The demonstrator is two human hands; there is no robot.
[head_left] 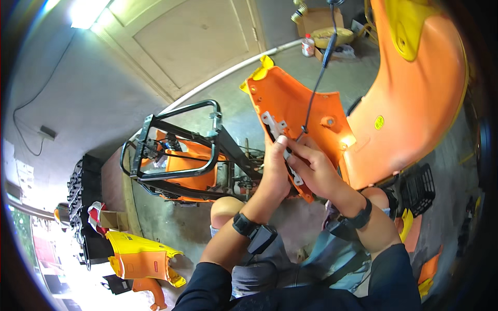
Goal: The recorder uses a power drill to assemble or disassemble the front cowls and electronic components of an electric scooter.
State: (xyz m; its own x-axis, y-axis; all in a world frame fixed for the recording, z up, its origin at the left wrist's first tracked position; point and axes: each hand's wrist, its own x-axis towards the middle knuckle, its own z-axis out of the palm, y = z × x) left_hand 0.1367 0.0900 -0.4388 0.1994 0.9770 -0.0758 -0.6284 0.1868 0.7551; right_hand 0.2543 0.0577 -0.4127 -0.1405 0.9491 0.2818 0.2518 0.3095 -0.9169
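Note:
In front of me, my left hand [276, 168] is closed on a narrow light-grey metal bracket [270, 123] at the edge of an orange plastic panel [298, 103]. My right hand [315, 167] is closed at the same bracket, its thumb and fingers bent close to the left thumb. The bracket's lower end [296, 178] shows between the hands; a small dark part lies at the fingertips. From above, a thin black cable [314, 98] runs down to the right fingers, where its end is hidden.
A black tubular vehicle frame [179, 173] stands to the left. A large curved orange body panel [410, 114] rises at right. A black plastic crate [417, 189] lies on the right. At lower left is a yellow-orange panel [140, 259]. A bottle [308, 46] stands near the wall.

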